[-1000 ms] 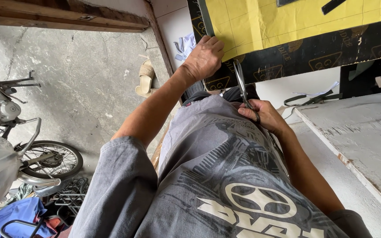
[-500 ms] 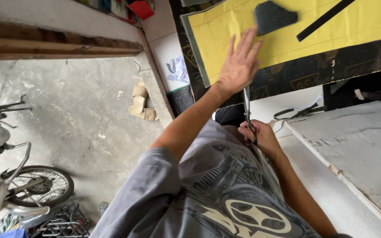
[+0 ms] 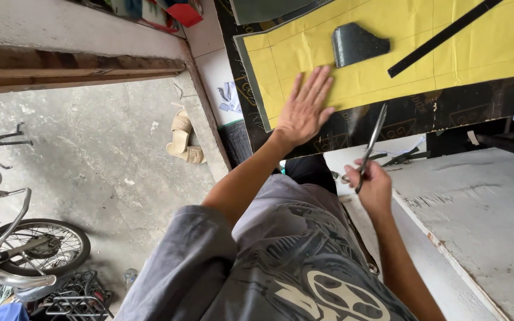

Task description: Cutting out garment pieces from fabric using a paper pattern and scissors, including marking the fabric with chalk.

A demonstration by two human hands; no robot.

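My left hand [image 3: 306, 110] lies flat, fingers spread, on the near left part of a yellow sheet [image 3: 423, 53] that covers a black patterned board [image 3: 447, 113]. My right hand [image 3: 373, 184] grips a pair of long metal scissors [image 3: 371, 145], blades pointing up toward the sheet's near edge. On the sheet rest a dark grey cut-out piece [image 3: 355, 43] and a long black strip [image 3: 441, 37] lying diagonally.
A grey-white panel [image 3: 477, 214] lies at the right. On the concrete floor at left are a pair of tan sandals [image 3: 184, 139], a motorbike wheel [image 3: 37, 246] and a black wire basket [image 3: 76, 297]. A wooden beam [image 3: 73, 68] runs along the top left.
My left hand moved from the board's near edge up onto the yellow sheet and flattened out. The right hand lifted the scissors toward the sheet's edge. The view tilted, showing more of the sheet.
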